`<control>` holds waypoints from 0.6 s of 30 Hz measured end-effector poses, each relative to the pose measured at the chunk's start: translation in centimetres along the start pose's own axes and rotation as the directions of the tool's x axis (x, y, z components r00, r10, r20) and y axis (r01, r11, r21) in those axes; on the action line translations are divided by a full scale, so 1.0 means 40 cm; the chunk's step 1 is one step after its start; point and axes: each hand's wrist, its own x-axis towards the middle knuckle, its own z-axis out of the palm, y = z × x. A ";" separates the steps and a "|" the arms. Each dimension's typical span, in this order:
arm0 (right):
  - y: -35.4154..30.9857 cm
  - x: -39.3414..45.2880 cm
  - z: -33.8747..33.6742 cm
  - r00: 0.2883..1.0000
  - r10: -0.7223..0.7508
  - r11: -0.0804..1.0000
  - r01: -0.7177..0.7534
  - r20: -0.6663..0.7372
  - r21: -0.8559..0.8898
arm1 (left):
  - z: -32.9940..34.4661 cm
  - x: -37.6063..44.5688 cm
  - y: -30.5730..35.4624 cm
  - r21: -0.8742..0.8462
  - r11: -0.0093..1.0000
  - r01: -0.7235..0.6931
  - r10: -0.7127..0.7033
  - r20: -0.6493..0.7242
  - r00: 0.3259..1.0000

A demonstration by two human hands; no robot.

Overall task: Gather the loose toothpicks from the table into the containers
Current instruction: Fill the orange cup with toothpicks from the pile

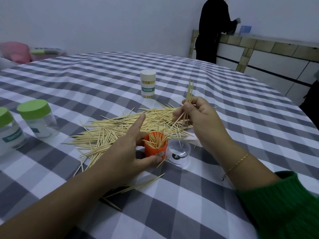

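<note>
Right hand (pixel 198 116), right of centre, pinches a toothpick bundle (pixel 189 94), long axis near upright, tips up. Orange cup (pixel 155 145) sits lower left of it, mouth up, left hand (pixel 131 149) curled round its side. Bundle needs to travel down-left, stay vertical. Loose pile (pixel 124 125) lies behind cup on the checked table (pixel 224 195).

Left hand (pixel 131 149) curled with forefinger straight, right hand (pixel 198 118) raised, fingers pinched, green sleeve (pixel 283 204) on right forearm
</note>
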 end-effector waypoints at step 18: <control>0.003 -0.056 0.065 0.950 -0.056 0.964 0.131 0.308 -0.229 | 0.003 -0.001 -0.007 -0.042 0.998 -0.043 0.043 0.002 0.999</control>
